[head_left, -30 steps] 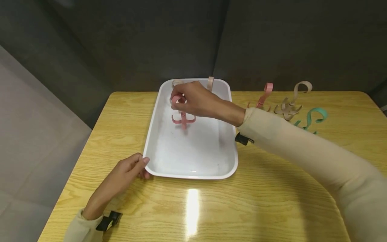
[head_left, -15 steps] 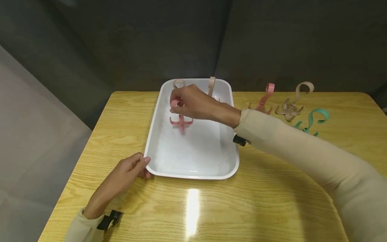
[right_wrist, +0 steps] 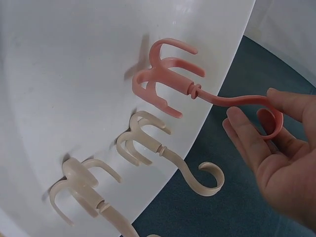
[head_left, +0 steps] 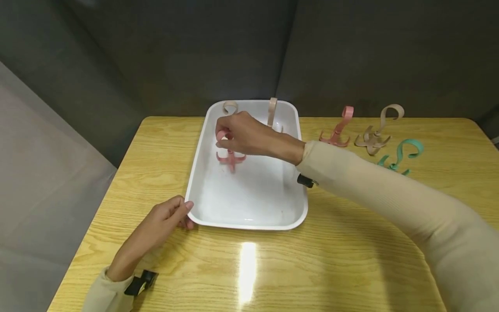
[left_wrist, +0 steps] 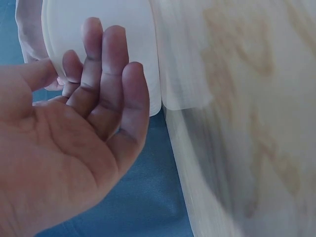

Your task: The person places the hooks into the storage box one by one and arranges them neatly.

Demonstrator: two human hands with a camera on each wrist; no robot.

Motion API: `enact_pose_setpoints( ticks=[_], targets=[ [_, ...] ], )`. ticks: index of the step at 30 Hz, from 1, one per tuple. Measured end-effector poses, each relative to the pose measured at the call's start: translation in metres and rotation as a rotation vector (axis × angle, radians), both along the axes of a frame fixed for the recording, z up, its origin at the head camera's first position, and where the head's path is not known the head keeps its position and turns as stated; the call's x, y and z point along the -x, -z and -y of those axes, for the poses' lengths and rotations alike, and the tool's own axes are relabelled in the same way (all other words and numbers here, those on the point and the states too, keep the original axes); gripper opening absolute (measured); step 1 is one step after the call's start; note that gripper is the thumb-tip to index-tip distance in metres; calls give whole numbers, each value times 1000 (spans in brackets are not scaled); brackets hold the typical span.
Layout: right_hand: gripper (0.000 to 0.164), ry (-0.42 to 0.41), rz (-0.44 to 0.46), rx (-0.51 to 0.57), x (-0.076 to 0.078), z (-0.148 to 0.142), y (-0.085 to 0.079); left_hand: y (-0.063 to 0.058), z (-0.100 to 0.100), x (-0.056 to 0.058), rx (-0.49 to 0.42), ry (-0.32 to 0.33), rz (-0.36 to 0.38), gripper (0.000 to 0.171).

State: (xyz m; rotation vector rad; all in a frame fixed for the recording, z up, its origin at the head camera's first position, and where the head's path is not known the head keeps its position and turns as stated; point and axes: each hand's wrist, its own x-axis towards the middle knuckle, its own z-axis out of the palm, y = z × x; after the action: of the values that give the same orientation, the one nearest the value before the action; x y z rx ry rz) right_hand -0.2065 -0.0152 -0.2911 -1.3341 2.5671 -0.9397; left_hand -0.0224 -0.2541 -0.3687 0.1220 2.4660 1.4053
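Note:
A white tray (head_left: 249,226) lies on the wooden table. At its near left corner my left hand (head_left: 150,227) holds the rim, the thumb on top and the fingers on the outer side. My right hand (head_left: 249,135) pinches the curled top of a pink multi-prong hanging hook (head_left: 231,159), its prongs down toward the tray floor. In the right wrist view the pink hook (right_wrist: 170,81) appears beside a beige hook (right_wrist: 148,142), with a second beige hook (right_wrist: 81,190) farther along. Whether the pink prongs touch the tray floor, I cannot tell.
To the right of the tray, another pink hook (head_left: 338,133), a brownish-beige hook (head_left: 373,141) and a green hook (head_left: 416,145) stand on the table (head_left: 163,151). A dark curtain (head_left: 202,52) hangs behind the table.
My right hand has moved slightly left and nearer with the pink hook, uncovering more of the beige hooks behind. The left hand has stayed on the tray's corner.

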Motion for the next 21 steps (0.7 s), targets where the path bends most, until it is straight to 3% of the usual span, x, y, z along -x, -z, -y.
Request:
enact_pose_setpoints(
  ticks=[21],
  targets=[
    [5, 8, 22, -30, -3, 9, 7, 1, 0, 1, -4, -7, -4, 38]
  ],
)
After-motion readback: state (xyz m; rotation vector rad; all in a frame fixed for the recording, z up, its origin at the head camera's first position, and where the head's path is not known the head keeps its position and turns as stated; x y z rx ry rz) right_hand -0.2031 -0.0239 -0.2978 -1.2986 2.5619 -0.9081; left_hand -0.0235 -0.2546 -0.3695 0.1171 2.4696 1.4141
